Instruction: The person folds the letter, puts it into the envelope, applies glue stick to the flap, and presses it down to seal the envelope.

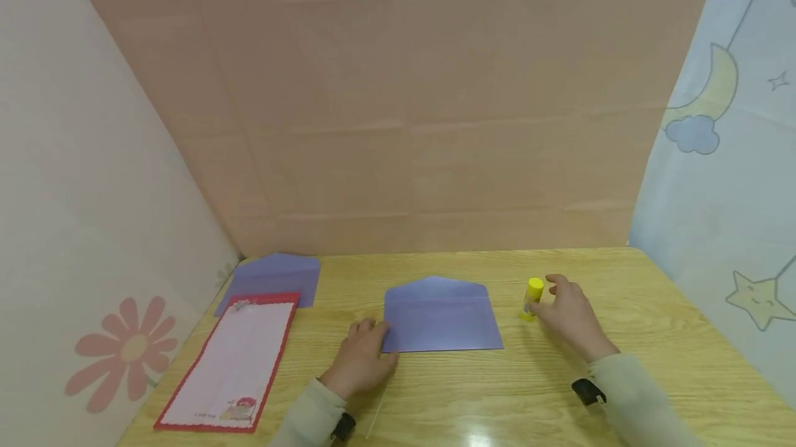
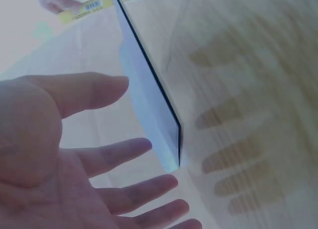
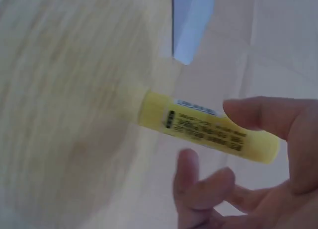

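Your right hand (image 1: 573, 319), spread beside the upright glue stick (image 1: 534, 290), could topple it with a thumb nudge; your spread left hand (image 1: 359, 358), pushing sideways, could skew the envelope (image 1: 441, 319).

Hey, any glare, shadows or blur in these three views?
Head view: glare spot low on the pale wood-grain table; left wrist view: upper left washed out, finger shadows from the left hand on the table; right wrist view: soft focus, print on the yellow cylindrical glue stick blurred.
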Motion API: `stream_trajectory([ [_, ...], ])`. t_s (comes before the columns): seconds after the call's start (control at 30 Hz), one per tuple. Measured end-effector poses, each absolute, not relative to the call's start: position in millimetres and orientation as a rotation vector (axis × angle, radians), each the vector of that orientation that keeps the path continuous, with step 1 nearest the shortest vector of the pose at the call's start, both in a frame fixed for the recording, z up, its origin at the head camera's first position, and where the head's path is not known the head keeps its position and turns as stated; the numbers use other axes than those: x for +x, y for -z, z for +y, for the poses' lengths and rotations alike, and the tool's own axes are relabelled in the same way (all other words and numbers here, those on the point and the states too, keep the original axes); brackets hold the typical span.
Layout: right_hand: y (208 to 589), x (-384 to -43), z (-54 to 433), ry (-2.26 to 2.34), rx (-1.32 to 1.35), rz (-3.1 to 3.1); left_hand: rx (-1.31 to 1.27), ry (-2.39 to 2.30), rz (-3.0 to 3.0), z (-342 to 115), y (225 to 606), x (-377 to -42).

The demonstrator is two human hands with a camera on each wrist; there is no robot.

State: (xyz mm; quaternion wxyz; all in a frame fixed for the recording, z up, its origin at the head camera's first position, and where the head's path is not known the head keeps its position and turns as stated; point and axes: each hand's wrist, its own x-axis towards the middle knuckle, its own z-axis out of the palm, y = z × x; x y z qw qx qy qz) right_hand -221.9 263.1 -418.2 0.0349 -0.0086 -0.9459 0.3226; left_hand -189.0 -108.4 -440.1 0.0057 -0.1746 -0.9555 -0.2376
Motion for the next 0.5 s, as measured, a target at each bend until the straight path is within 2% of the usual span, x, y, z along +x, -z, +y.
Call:
stream_trajectory([
  [0.5,438.1,-229.9,266.8,-1.144,0.051,-3.007,-0.565,0.891,-2.923,-108.6,443.8,-192.1],
])
